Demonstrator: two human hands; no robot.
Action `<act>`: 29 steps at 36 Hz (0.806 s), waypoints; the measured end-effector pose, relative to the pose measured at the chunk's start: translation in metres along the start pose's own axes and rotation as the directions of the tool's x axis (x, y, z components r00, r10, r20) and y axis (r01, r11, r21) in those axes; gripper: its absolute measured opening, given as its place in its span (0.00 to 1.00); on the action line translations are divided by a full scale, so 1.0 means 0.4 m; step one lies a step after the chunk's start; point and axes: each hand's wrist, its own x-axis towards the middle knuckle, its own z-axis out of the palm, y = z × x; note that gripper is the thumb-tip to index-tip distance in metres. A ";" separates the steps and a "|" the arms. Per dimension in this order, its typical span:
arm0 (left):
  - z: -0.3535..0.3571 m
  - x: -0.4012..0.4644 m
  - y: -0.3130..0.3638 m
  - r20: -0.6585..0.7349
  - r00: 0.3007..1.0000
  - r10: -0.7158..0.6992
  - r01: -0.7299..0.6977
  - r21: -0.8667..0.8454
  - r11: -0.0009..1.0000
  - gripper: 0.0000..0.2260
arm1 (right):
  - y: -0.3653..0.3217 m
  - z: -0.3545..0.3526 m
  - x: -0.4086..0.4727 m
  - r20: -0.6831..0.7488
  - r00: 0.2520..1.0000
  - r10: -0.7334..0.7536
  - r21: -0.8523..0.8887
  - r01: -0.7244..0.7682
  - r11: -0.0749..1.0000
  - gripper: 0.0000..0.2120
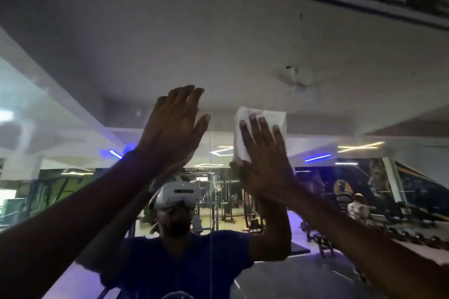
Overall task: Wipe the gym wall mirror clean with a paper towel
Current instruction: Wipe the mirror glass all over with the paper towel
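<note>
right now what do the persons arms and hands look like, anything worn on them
Both forearms are bare, with no gloves, rings or watch visible on the left hand or right hand. The mirror reflection shows short dark blue T-shirt sleeves.

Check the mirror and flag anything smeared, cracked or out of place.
Hazy smears cloud the mirror at far left. No cracks visible; a thin vertical seam runs down its middle. The right hand presses the paper towel flat; the left hand is bare.
</note>
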 end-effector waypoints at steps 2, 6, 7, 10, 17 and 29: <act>0.006 0.010 0.016 0.011 1.000 0.011 -0.011 0.000 1.000 0.29 | 0.107 -0.003 0.017 -0.070 0.996 -0.057 0.013 0.058 0.998 0.35; 0.003 0.020 0.004 0.007 1.000 -0.021 0.021 0.013 1.000 0.31 | 0.372 -0.013 0.129 -0.119 0.887 0.446 0.018 -0.447 0.894 0.39; 0.003 0.019 -0.002 0.009 1.000 -0.027 0.027 0.023 0.999 0.31 | 0.354 -0.019 0.137 -0.131 0.861 0.491 0.008 -0.495 0.869 0.41; 0.002 0.022 -0.015 0.035 0.998 -0.048 0.047 0.038 0.998 0.33 | 0.113 -0.033 0.086 -0.103 0.957 0.271 -0.017 -0.274 0.961 0.43; -0.004 0.024 -0.063 0.119 0.992 -0.027 0.014 0.112 0.994 0.37 | 0.213 -0.013 0.088 -0.041 0.998 0.041 -0.021 -0.042 0.999 0.45; 0.018 0.002 -0.063 0.045 0.999 -0.014 0.007 0.143 0.990 0.29 | 0.012 -0.028 0.013 0.020 0.995 -0.100 0.268 0.092 0.959 0.32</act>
